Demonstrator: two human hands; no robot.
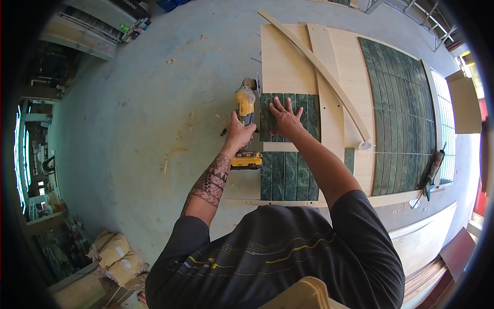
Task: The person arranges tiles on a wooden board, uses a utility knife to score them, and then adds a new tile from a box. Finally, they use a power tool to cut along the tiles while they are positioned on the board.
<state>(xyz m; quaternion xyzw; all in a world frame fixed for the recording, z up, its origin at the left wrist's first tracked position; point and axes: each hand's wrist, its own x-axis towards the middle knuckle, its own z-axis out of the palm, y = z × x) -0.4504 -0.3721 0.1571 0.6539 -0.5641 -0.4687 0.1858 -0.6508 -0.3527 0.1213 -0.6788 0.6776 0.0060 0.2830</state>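
My left hand (239,135) is wrapped around the body of a yellow and black cordless angle grinder (245,103). Its head and disc sit right at the left edge of a dark green marbled tile panel (311,118) with thin grooves. On that panel my right hand (286,119) lies flat, fingers spread. Closer to my body, a second green panel (289,177) rests on the same pale wooden board (285,56). The grinder's yellow battery (247,160) points back toward me.
A long wooden strip (329,77) lies diagonally across the board. Farther right is a large green tiled section (404,113), with a caulking gun (435,170) by its near corner. Wood shavings (170,61) dot the grey floor. Paper sacks (119,257) stand at lower left.
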